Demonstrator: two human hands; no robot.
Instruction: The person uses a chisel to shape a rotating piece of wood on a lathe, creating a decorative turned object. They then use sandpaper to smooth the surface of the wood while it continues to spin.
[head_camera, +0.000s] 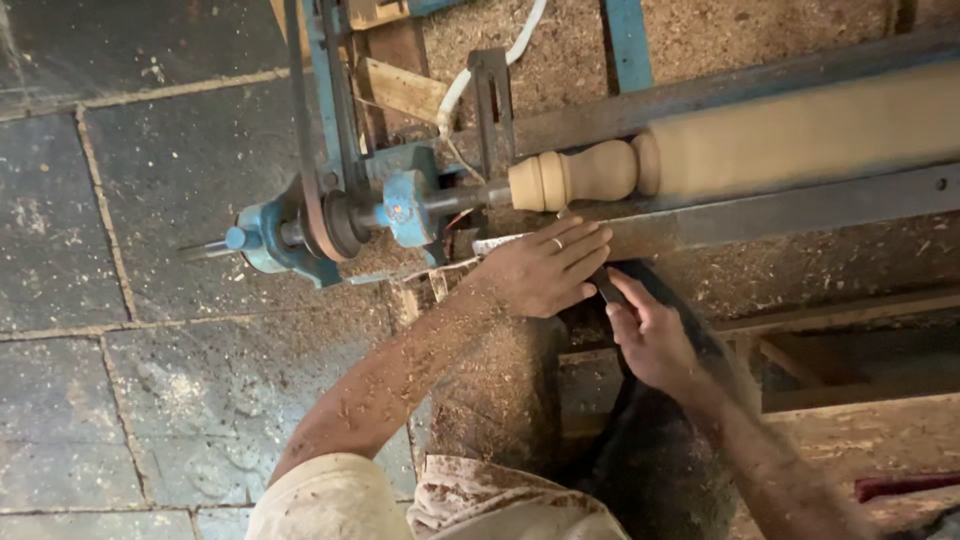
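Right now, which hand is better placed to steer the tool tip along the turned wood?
Probably the left hand: it lies on the tool rest beside the turned wood, over the tool's blade. The right hand sits lower, gripping the tool farther back.

Spindle (640, 165) on lathe (400, 205); hands (590, 300) before it, on rest bar (800, 210)

Your left hand (545, 268) lies palm down, fingers stretched out flat and close together, forearm bare and dusty. Your right hand (648, 335) sits just beside it, fingers curled, wrist bent.
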